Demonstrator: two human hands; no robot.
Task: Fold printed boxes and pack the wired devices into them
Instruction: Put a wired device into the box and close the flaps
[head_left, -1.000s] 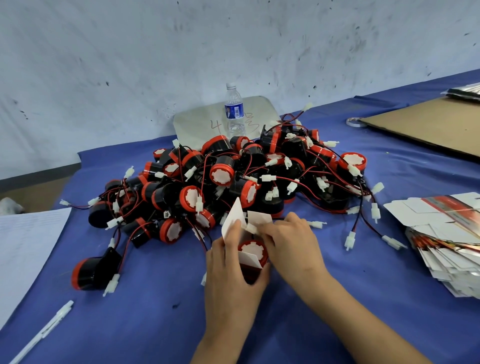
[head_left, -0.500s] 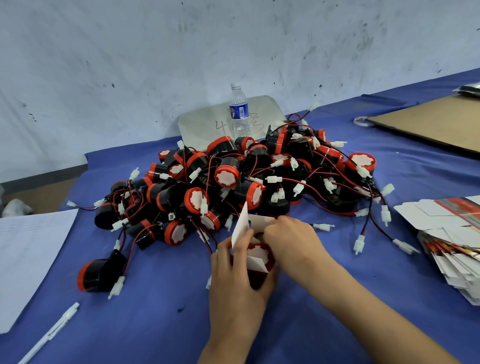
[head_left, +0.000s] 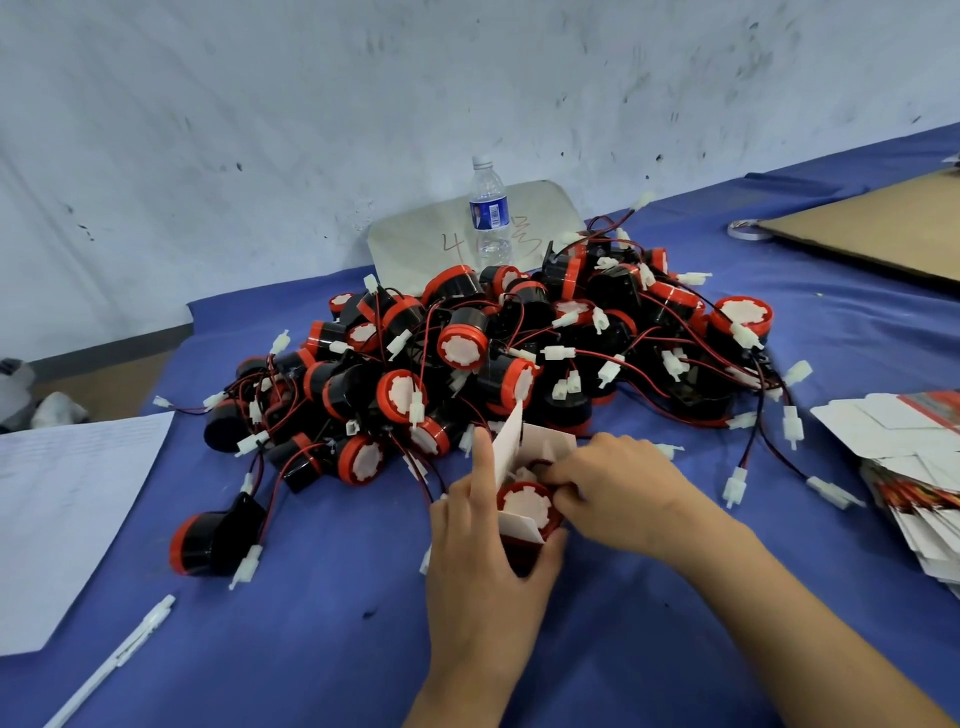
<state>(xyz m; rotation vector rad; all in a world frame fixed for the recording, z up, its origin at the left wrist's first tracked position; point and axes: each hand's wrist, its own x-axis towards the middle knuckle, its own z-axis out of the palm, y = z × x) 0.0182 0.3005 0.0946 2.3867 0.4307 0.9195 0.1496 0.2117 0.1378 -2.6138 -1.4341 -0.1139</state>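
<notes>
Blue cloth covers the table (head_left: 311, 649), and near its front edge the two hands work on one printed box (head_left: 511, 447). The box stands upright on the cloth with its white flaps open to the top. The left hand (head_left: 483, 561) holds it from the near side: its grip is curled round the box, the thumb on the right wall and the index finger straight up along the tall left flap. Inside the box sits one wired device (head_left: 524, 501), with the red rim and white face turned up. The right hand (head_left: 618, 488) comes from the right and its grip is pressed together on the top of this device, at the far edge of the rim. Whether it pinches the wire or the rim itself I cannot tell.

Just behind the box lies a big pile of devices (head_left: 519, 343), black and red, with red wires and white connectors tangled together. One single device (head_left: 202, 540) lies apart at the front left of the pile. A stack of flat boxes (head_left: 914, 467) is at the right edge of the table. A water bottle (head_left: 489, 213) stands behind the pile, in front of a grey board (head_left: 415, 244) which leans on the wall. At the left there is a sheet of paper (head_left: 62, 499), and a white pen (head_left: 119, 654) lies near it. A brown cardboard (head_left: 872, 228) lies at the far right.
</notes>
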